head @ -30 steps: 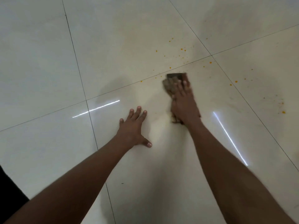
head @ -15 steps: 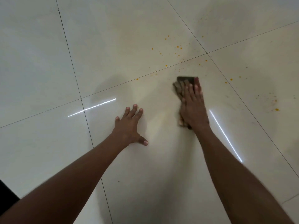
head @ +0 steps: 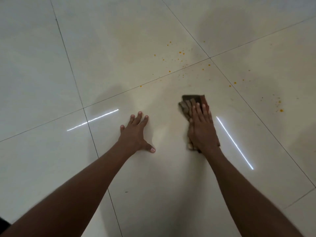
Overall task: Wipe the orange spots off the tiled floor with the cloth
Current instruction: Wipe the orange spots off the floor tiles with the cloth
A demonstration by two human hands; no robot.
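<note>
Pressing flat with straight fingers, the right hand (head: 202, 127) holds a brown cloth (head: 191, 103) against the glossy cream tiled floor (head: 51, 57). Beside it, apart, the left hand (head: 135, 132) rests palm-down, fingers spread. Beyond the cloth, orange spots (head: 181, 53) scatter around the crossing grout lines (head: 210, 57); two bright light streaks (head: 234, 142) reflect off the tiles.

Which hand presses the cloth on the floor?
The right hand, fingers flat on the brown cloth. The left hand rests spread on bare tile.
</note>
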